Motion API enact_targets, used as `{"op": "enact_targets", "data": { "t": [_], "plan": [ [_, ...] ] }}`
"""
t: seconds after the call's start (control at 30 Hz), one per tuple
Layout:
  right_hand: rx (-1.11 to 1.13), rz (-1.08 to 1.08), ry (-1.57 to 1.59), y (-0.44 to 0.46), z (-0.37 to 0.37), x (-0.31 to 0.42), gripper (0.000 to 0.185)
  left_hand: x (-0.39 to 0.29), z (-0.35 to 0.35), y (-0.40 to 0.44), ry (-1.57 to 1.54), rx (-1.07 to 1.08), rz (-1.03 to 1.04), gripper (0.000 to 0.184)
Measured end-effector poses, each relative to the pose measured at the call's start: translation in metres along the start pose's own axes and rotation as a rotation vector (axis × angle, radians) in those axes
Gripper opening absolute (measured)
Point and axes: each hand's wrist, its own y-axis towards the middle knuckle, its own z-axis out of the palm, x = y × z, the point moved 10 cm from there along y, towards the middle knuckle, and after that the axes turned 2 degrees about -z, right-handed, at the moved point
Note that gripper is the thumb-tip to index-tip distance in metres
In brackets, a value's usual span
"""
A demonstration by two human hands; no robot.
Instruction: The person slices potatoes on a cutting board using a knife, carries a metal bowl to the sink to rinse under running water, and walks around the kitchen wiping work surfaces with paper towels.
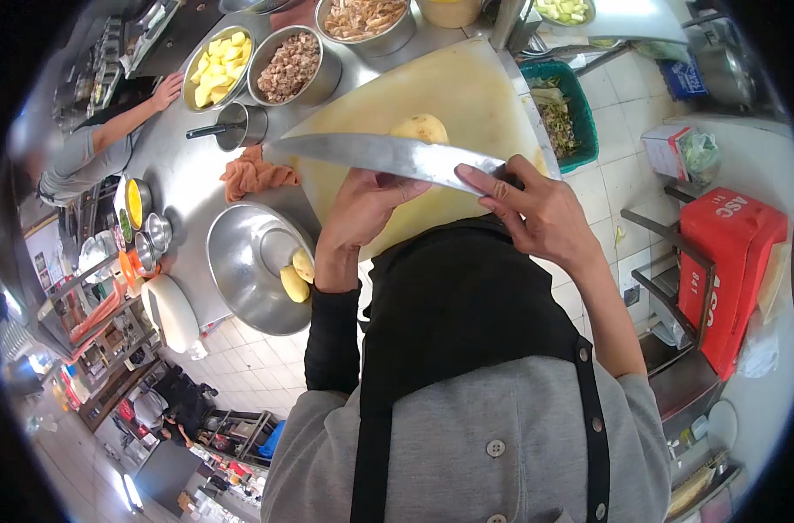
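My right hand (528,205) is closed round the handle end of a large kitchen knife (362,151), its thumb lying against the blade. The blade points left, broad side up, above a pale cutting board (480,83). Close under the blade is my left hand (362,209), with thumb and fingers curled together. The blade hides most of those fingers, so what they hold, if anything, does not show. Just beyond the blade, a peeled potato (421,128) rests on the board, partly covered by the knife.
Left of the board stands a steel bowl (240,253) with peeled potatoes. An orange cloth (253,174), a small pot (240,126) and bowls of cut food (294,65) line the counter. A co-worker's hand (166,91) touches one bowl. A green scrap basket (580,122) stands right.
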Motion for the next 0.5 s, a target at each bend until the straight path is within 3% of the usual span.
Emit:
{"op": "enact_targets", "data": {
  "t": [0.2, 0.4, 0.5],
  "plan": [
    [-0.028, 0.261, -0.017, -0.02, -0.029, -0.079, 0.041, -0.007, 0.002, -0.014, -0.187, 0.116, -0.052, 0.065],
    [-0.176, 0.216, 0.196, -0.015, -0.026, -0.041, 0.045, -0.009, 0.008, 0.003, -0.226, 0.127, -0.005, 0.061],
    [-0.117, 0.17, 0.166, -0.008, -0.013, -0.012, 0.047, -0.004, 0.008, 0.005, -0.172, 0.04, 0.045, 0.055]
  ]
}}
